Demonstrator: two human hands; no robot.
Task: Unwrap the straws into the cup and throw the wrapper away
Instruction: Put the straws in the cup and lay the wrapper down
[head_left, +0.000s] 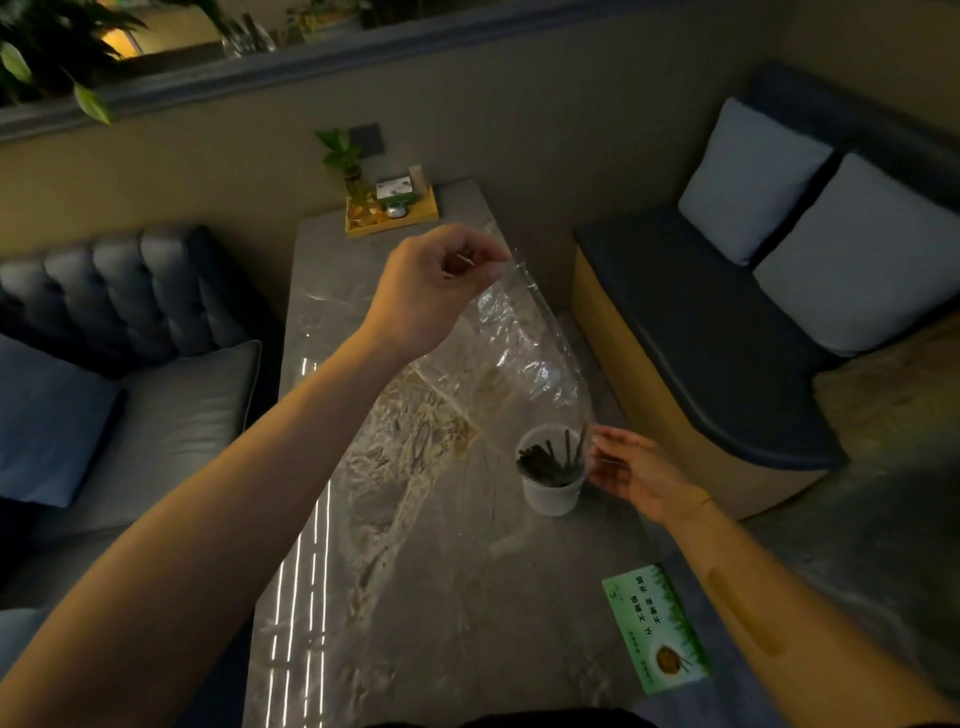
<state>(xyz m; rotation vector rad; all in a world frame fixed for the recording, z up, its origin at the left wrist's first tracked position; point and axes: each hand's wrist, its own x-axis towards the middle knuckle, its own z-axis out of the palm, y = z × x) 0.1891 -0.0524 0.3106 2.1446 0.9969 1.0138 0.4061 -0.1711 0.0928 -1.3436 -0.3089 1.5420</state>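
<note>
A white cup (551, 493) stands on the marble table (426, 597), right of centre. Several dark straws (550, 460) lean inside it. A clear plastic wrapper (524, 343) hangs above the cup, stretched from top to bottom. My left hand (436, 283) is raised and pinches the wrapper's upper end. My right hand (636, 470) is just right of the cup's rim, fingers partly curled near the wrapper's lower end; whether it touches the wrapper is unclear.
A green card (657, 629) lies at the table's near right edge. A yellow tray (392, 210) with a small plant and bottles sits at the far end. A dark sofa (130, 338) is left, a bench with pale cushions (810, 234) right.
</note>
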